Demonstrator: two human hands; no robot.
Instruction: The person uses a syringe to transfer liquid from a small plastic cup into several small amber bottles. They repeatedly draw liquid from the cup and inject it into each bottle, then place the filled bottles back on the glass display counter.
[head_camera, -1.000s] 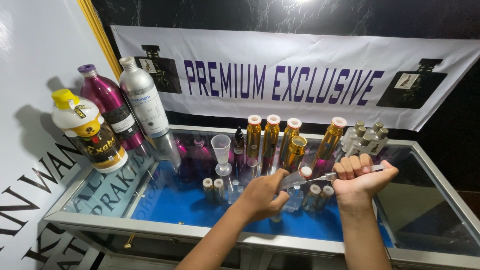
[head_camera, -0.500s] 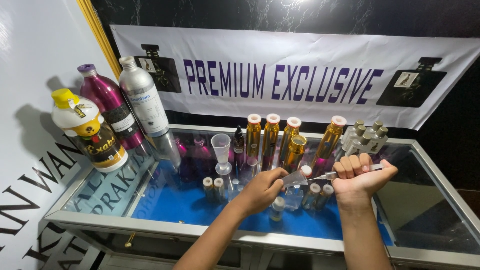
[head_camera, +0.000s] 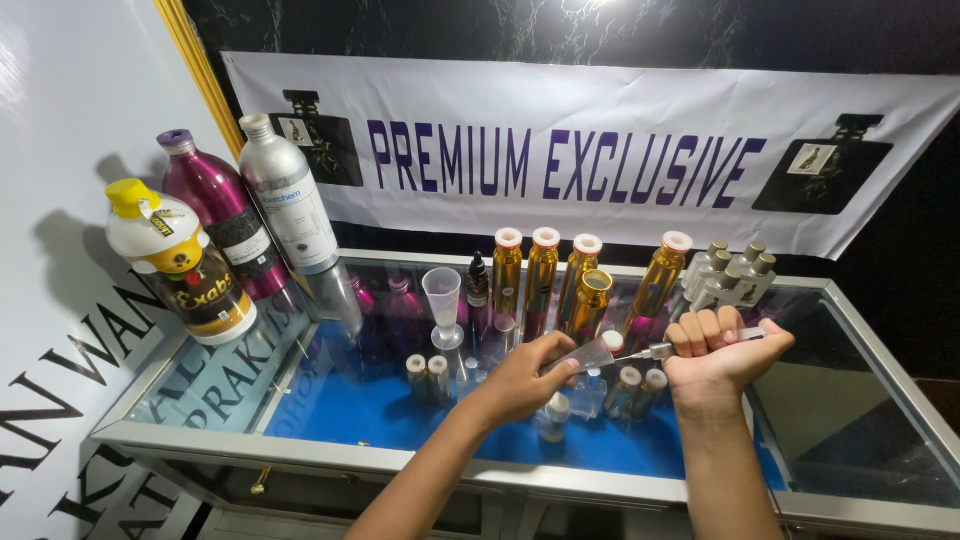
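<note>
My left hand (head_camera: 525, 377) grips a small clear bottle (head_camera: 592, 353) tilted on its side above the glass counter (head_camera: 300, 390). My right hand (head_camera: 722, 352) is closed in a fist around a syringe (head_camera: 668, 349) whose tip points left into the bottle's mouth. Under and between the hands stand several small vials with pale caps (head_camera: 635, 384). Just behind them are tall gold bottles with white caps (head_camera: 541, 272), one of them uncapped (head_camera: 592, 300).
At the left stand a white bottle with a yellow cap (head_camera: 180, 265), a magenta metal bottle (head_camera: 215, 215) and a silver metal bottle (head_camera: 290, 200). A clear measuring cup (head_camera: 442, 303) and a dark dropper bottle (head_camera: 478, 283) stand mid-counter. Silver-capped vials (head_camera: 732, 272) sit back right. A banner hangs behind.
My left hand has lifted slightly and brought the small bottle closer to the syringe tip. My right hand has stayed nearly still.
</note>
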